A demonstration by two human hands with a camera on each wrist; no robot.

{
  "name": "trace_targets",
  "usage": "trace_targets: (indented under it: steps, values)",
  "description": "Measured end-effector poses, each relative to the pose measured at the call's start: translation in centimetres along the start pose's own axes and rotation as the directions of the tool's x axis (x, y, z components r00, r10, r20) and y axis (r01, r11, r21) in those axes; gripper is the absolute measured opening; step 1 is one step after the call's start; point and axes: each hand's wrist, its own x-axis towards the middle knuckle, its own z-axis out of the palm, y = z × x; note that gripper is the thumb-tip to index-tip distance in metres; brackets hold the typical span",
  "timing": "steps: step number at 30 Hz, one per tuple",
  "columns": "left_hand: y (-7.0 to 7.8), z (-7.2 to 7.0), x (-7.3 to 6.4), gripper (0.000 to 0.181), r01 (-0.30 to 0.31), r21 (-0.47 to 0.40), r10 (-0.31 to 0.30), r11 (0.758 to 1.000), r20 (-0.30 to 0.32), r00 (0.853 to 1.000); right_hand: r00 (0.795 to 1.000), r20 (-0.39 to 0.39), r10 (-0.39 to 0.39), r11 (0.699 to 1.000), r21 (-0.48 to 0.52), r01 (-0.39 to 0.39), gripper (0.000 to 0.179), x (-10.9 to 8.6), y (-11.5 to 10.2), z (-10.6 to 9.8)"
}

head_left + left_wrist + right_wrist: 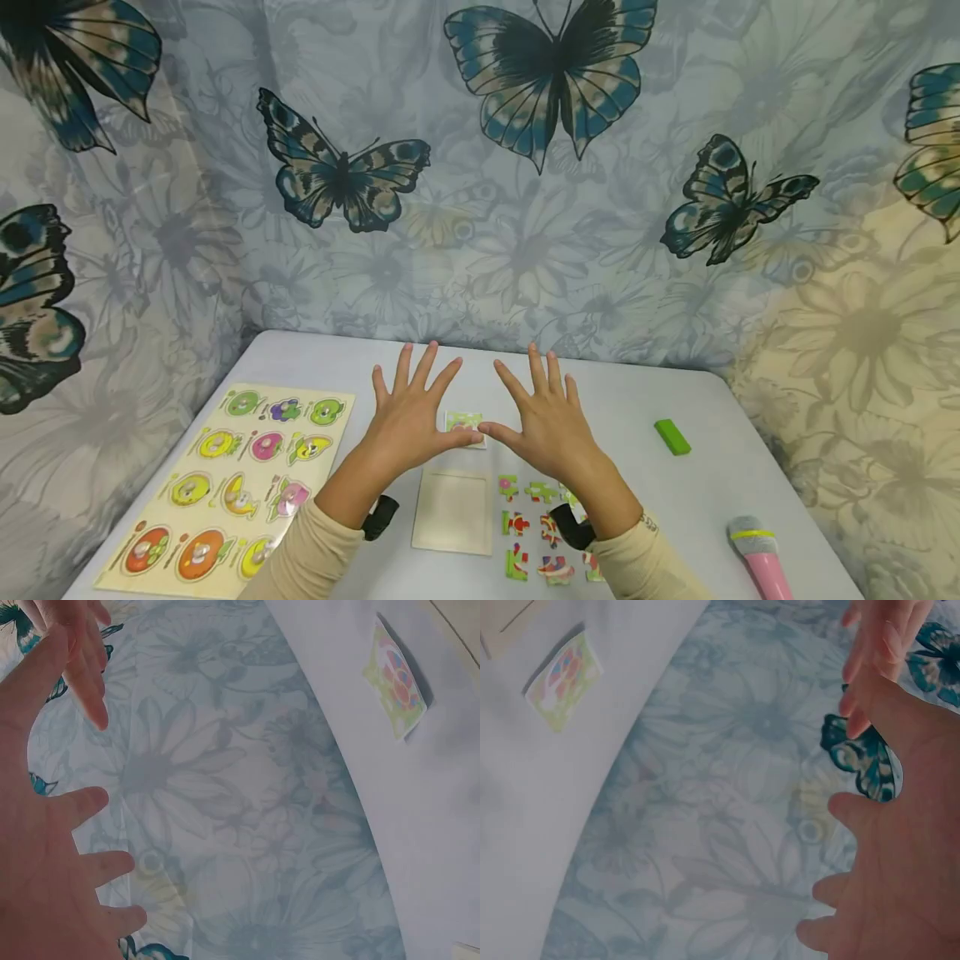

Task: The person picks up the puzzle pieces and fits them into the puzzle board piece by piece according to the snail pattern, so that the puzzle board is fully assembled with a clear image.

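My left hand (408, 427) is raised over the table with its fingers straight and spread wide, holding nothing. Mirroring it, my right hand (552, 423) also has spread, straight fingers and nothing in its grasp. The two thumb tips come close together or touch; I cannot tell which. Behind the thumbs lies a small picture card (463, 422), partly covered, which both wrist views show on the table. Nearer to me is a pale square tray (452, 512) with a raised rim. Several colourful jigsaw pieces (516, 523) lie in rows right of it, some hidden by my right wrist.
A large board (247, 454) with fruit pictures covers the table's left side. On the right are a green block (672, 437) and, at the front, a pink toy microphone (761, 554). Butterfly-patterned cloth (525, 275) hangs behind and beside the white table (600, 383).
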Motion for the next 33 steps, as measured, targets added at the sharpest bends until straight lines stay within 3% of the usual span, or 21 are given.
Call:
trace_targets:
  steps: [7,11,16,19,28,33]
  values:
    - [-0.7,0.1,0.3,0.099,0.011,-0.048,-0.009,0.999,0.047,0.999,0.999,-0.044,-0.027,1.000,0.007,0.027,0.076,0.5,0.8,0.6]
    - [-2.2,1.8,-0.2,0.095,0.062,-0.091,-0.050,0.994,0.132,0.990,0.998,-0.033,-0.046,0.999,0.026,0.047,0.064,0.5,1.8,2.6]
    - [-3.7,5.2,-2.0,0.095,0.113,-0.108,-0.078,0.988,0.282,0.956,0.995,0.087,-0.039,0.998,0.058,0.034,0.049,-1.2,2.5,6.5]
    - [-4.3,6.7,-3.0,0.094,0.129,-0.123,-0.080,0.984,0.338,0.938,0.990,0.138,-0.027,0.997,0.070,0.017,0.040,-2.1,2.7,8.1]
    - [-5.4,7.6,-4.9,0.092,0.167,-0.159,-0.072,0.973,0.478,0.876,0.983,0.180,-0.032,0.996,0.085,0.016,0.030,-2.5,2.7,9.8]
    - [-5.8,7.8,-5.4,0.091,0.167,-0.167,-0.066,0.972,0.485,0.872,0.985,0.171,-0.036,0.996,0.088,0.021,0.028,-2.4,2.7,10.5]
